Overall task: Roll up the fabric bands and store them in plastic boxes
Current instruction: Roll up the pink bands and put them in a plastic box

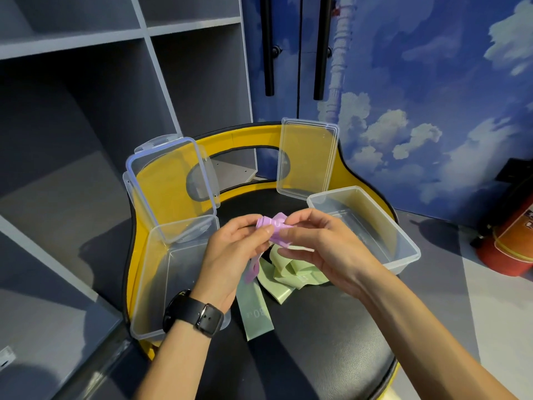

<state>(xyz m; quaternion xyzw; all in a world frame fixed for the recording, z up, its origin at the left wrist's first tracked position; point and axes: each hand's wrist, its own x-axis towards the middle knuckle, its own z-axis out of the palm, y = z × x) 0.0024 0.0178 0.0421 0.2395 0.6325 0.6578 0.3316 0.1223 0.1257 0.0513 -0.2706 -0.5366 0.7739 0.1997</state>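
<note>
Rolling a purple band above a chair seat, the left hand and right hand both pinch its partly wound coil, its tail hanging loose. Green bands lie unrolled beneath. Both clear boxes, left box and right box, stand open and appear empty, so most work remains.

Moderate, even indoor light from above and right. Soft shadow falls left of the chair onto the grey floor; shelf recesses are dim. Faint glare on the 2 clear lids and black seat. Strong wide-angle bowing at the edges. Centre sharp; corners slightly soft
</note>
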